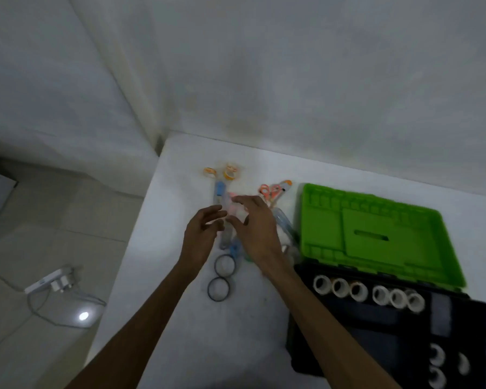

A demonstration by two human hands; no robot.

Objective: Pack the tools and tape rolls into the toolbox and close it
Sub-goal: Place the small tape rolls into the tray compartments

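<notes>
An open toolbox lies at the right of the white table (180,318): a black base (376,332) with a row of several white tape rolls (368,293) inside, and a green lid (376,228) folded back. My left hand (201,234) and right hand (254,226) hover close together over a pile of small tools, fingers spread and relaxed, holding nothing that I can see. A blue-handled tool (220,190) and a pink item (232,203) lie under the fingertips. Orange scissors (272,190) lie to the right, and two black rings (222,276) sit near my wrists.
Small orange and white tape rolls (225,171) sit at the far side of the pile. The table's left edge drops to a tiled floor with a white power strip (51,282) and cable. White walls stand behind the table.
</notes>
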